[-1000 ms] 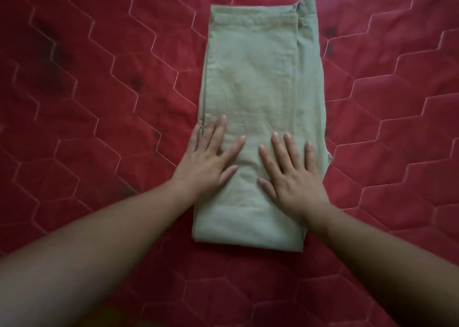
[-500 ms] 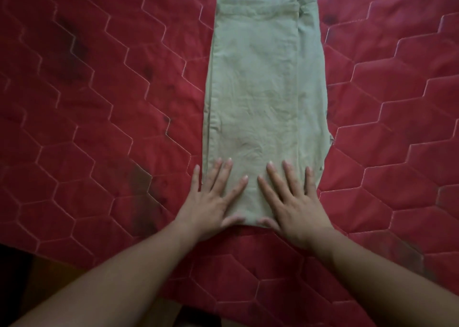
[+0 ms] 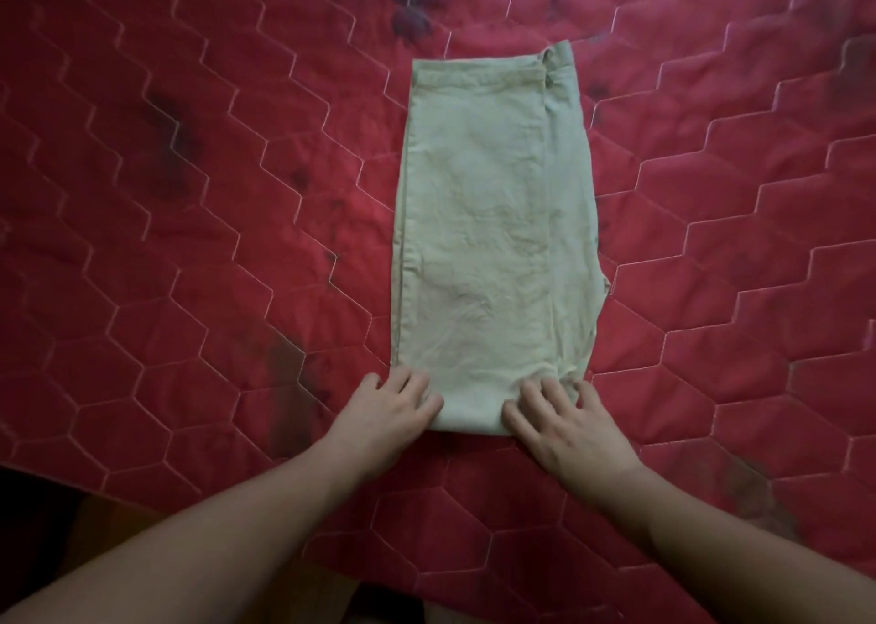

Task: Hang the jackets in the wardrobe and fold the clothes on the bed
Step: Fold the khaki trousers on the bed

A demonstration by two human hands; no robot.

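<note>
Left hand point(image 3: 388, 405) curls round the near left corner of the pale green garment point(image 3: 493, 225), which lies folded lengthwise on the bed point(image 3: 189, 244); right hand point(image 3: 564, 419) pinches its near right corner. Crosswise folds likely remain; nothing else of the task shows.

Pale sage green over the folded garment point(image 3: 493, 244), plain, a shade darker along the seams; deep red on the bed quilt point(image 3: 189, 244), crossed by a honeycomb of hexagons stitched in pale pink thread; dark smudged blotches point(image 3: 173, 125) at upper left and lower centre-left; purplish stain point(image 3: 417, 2) at top centre; near-black strip point(image 3: 33, 495) at lower left of the frame.
</note>
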